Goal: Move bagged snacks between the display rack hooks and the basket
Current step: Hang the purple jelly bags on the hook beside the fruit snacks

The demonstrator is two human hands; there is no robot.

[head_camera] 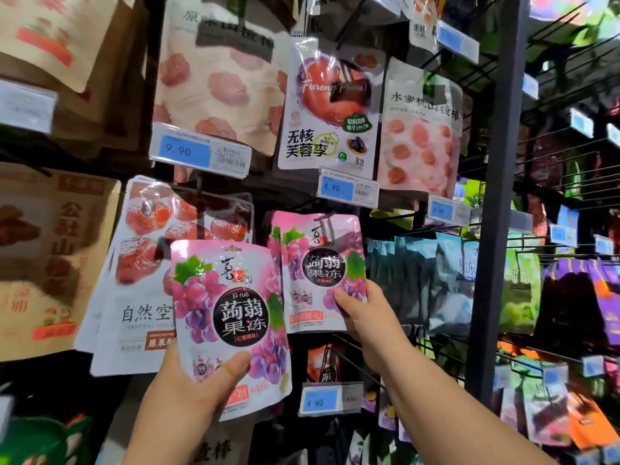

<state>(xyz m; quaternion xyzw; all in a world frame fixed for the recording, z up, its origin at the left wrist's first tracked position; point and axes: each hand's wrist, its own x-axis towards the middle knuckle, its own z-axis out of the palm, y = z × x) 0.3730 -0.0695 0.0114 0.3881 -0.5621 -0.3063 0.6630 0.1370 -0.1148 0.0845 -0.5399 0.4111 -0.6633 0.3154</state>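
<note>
Left grip (201,391): wraps the bottom of the loose jelly pouch (228,317), held before the rack (503,196).
Right grip (365,317): pinches a lower corner of the hung pouch (315,263) — on its hook (327,220).
Feel: light, soft, slick film — sealed edges likely hold best.

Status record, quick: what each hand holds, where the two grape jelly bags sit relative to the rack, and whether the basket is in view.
left: left hand grips the lower part of the near grape jelly bag, thumb on its front
right: right hand pinches the lower right corner of the far grape jelly bag
near bag: held in front of the rack, off any hook
far bag: top edge up at the hook; whether it is threaded on, cannot tell
below far bag: blue price tag
basket: not in view
</note>
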